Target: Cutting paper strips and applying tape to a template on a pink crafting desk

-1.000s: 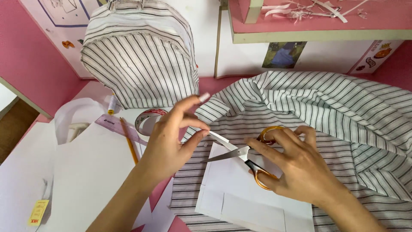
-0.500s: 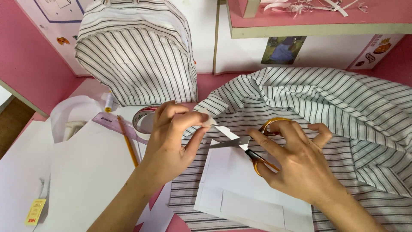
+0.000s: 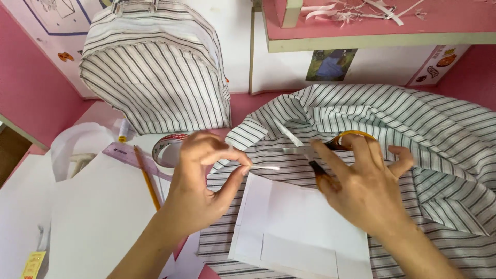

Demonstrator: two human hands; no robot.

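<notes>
Trimming step, by the look of it. Left hand (image 3: 199, 191) pinches a thin white strip (image 3: 266, 168) at centre frame. Right hand (image 3: 361, 183) grips orange-handled scissors (image 3: 330, 150), blades over the striped fabric (image 3: 392, 124) just above the white paper pattern (image 3: 299, 227). Next move calls for a steady strip between the blades. Blade tips blurred; open or closed unclear. Pattern's lower edge cut off.

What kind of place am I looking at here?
Probably a home sewing or craft corner. Striped fabric lies under a white paper pattern, the right hand holds scissors, and a finished striped backpack stands behind.
</notes>
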